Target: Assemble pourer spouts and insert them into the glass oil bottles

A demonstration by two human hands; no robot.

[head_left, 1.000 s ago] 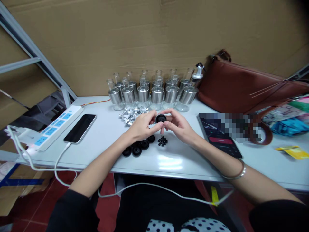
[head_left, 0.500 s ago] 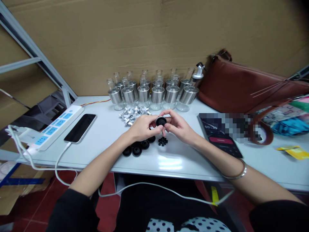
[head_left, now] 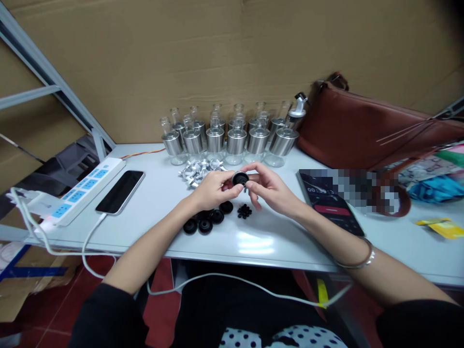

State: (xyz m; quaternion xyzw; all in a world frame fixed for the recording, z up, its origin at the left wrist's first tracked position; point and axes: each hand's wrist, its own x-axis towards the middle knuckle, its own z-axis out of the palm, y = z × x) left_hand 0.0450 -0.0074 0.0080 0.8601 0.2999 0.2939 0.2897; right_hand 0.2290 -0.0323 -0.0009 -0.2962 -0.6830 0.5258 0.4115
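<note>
My left hand (head_left: 213, 189) pinches a black round cap (head_left: 239, 179) with a pale rim, its hollow side tilted towards me. My right hand (head_left: 271, 187) is closed on the cap's other side, thumb at the near edge and index finger over the top; a small dark bit shows under that thumb, too small to make out. Below the hands lies a cluster of tiny black rings (head_left: 244, 211). More black round caps (head_left: 205, 225) rest on the table under my left wrist. Behind that hand is a pile of silver pourer pieces (head_left: 195, 171).
Glass bottles with steel sleeves (head_left: 237, 142) stand in rows at the back, one fitted with a pourer top (head_left: 297, 106). A brown bag (head_left: 362, 130), a tablet (head_left: 331, 212) and yellow packet (head_left: 444, 228) lie right; a phone (head_left: 121, 192) and power strip (head_left: 85, 191) left.
The cap has tilted and shifted slightly left and up in my fingers. My right hand's lower fingers have moved away from the tiny rings, to the right.
</note>
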